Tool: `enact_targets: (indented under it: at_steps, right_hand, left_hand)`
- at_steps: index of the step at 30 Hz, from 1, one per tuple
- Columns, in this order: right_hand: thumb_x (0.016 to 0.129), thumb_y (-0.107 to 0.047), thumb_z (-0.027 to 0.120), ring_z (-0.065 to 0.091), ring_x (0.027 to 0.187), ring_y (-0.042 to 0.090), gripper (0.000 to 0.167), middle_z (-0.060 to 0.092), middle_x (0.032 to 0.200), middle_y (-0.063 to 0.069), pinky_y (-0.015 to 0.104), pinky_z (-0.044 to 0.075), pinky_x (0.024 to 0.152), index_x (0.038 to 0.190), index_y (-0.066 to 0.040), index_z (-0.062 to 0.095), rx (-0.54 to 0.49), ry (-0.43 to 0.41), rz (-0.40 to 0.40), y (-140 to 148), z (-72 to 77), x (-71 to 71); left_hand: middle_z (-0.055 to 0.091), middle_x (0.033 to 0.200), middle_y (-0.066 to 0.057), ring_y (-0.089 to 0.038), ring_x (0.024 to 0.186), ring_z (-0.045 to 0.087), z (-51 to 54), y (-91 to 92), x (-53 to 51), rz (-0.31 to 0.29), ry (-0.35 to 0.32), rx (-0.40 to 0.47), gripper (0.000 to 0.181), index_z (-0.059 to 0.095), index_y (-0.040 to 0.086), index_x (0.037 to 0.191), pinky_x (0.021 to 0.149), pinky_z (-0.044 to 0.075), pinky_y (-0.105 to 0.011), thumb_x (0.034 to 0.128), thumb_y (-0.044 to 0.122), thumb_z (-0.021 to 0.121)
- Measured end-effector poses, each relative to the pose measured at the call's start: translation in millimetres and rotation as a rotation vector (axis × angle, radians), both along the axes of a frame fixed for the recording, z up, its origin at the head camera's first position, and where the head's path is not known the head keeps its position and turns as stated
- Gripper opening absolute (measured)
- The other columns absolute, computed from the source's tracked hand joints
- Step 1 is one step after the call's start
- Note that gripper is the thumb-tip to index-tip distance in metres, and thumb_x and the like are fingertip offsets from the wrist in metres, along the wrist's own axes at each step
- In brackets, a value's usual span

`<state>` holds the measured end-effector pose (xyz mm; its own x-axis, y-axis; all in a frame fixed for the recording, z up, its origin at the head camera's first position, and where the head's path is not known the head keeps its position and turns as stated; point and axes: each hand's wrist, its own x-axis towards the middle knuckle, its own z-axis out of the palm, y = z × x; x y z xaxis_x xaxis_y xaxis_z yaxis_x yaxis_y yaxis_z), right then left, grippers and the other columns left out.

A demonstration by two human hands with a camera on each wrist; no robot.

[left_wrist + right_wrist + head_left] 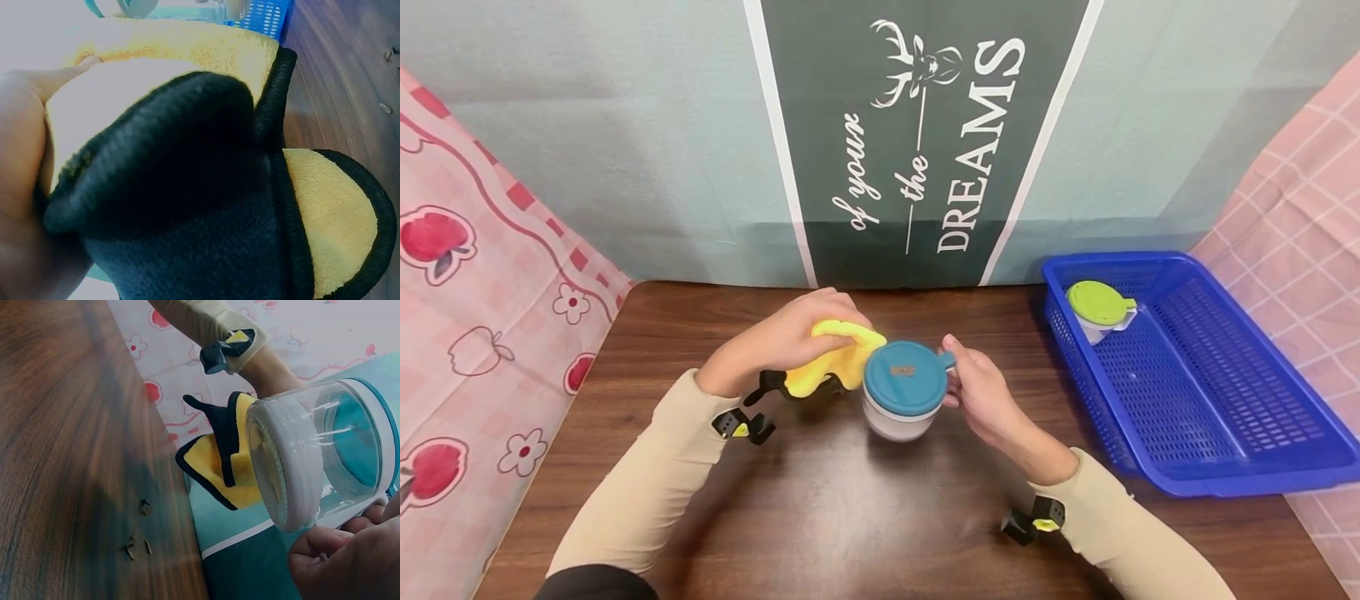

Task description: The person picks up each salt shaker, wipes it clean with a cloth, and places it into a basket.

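Note:
A clear jar [901, 423] with a teal lid [907, 379] and a side handle is held up above the wooden table. My right hand [981, 387] grips it by the handle. In the right wrist view the jar [312, 456] shows its whitish base and see-through wall. My left hand [790, 332] holds a bunched yellow cloth [835, 360] with a black edge and dark underside, close against the jar's left side. Whether cloth and jar touch is hard to tell. A small brown patch lies on the lid's top. Folds of the cloth [206, 250] fill the left wrist view.
At the right stands a blue plastic basket [1138, 479], with a small green-lidded container [1099, 304] in its far left corner. Small dark bits [145, 507] lie on the table [820, 517]. A printed curtain [700, 167] hangs behind the table, with pink cloths on both sides.

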<state>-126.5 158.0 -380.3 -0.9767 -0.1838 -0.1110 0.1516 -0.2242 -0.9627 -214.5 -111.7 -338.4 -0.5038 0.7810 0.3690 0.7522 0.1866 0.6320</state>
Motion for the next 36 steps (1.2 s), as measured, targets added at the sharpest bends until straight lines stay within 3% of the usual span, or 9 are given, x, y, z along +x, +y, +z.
enact_targets:
  at_steps: [16, 22, 30, 36]
  right_hand:
    - [0.112, -0.031, 0.035, 0.032, 0.054, 0.01, 0.052, 0.03, 0.059, -0.005, 0.022, 0.029, 0.053, 0.063, -0.012, 0.033, 0.025, -0.016, -0.023, 5, -2.9, -5.1]
    - [0.112, -0.032, 0.036, 0.032, 0.055, 0.011, 0.052, 0.029, 0.06, -0.004, 0.023, 0.03, 0.054, 0.064, -0.011, 0.034, 0.02, -0.019, -0.025, 6, -3.4, -6.7]
    - [0.112, -0.031, 0.036, 0.03, 0.055, 0.012, 0.051, 0.03, 0.06, -0.005, 0.023, 0.029, 0.054, 0.064, -0.013, 0.037, 0.006, -0.024, -0.013, 5, -3.2, -6.3]
    - [0.112, -0.03, 0.036, 0.031, 0.055, 0.012, 0.051, 0.031, 0.059, -0.005, 0.023, 0.03, 0.054, 0.064, -0.013, 0.037, 0.006, -0.017, -0.002, 4, -3.3, -6.2]
  left_hand:
    - [0.069, 0.101, 0.006, -0.014, 0.097, 0.057, -2.7, -10.7, 18.0, -0.004, -0.048, 0.026, 0.023, 0.077, 0.012, 0.112, 0.083, 0.047, -0.033, 0.0908, 0.004, 0.072]
    - [0.069, 0.1, 0.008, -0.013, 0.091, 0.058, 1.4, -14.2, 26.7, 0.011, -0.051, 0.034, 0.023, 0.077, 0.014, 0.113, 0.077, 0.047, -0.031, 0.0904, 0.009, 0.075]
    - [0.069, 0.095, 0.013, -0.009, 0.083, 0.056, 20.8, -13.0, 35.3, 0.062, 0.03, 0.03, 0.024, 0.077, 0.019, 0.111, 0.069, 0.046, -0.028, 0.0872, 0.018, 0.081]
    - [0.068, 0.094, 0.021, -0.005, 0.081, 0.053, 35.3, -5.8, 37.8, 0.066, 0.172, -0.026, 0.023, 0.077, 0.023, 0.108, 0.073, 0.043, -0.026, 0.0867, 0.029, 0.081]
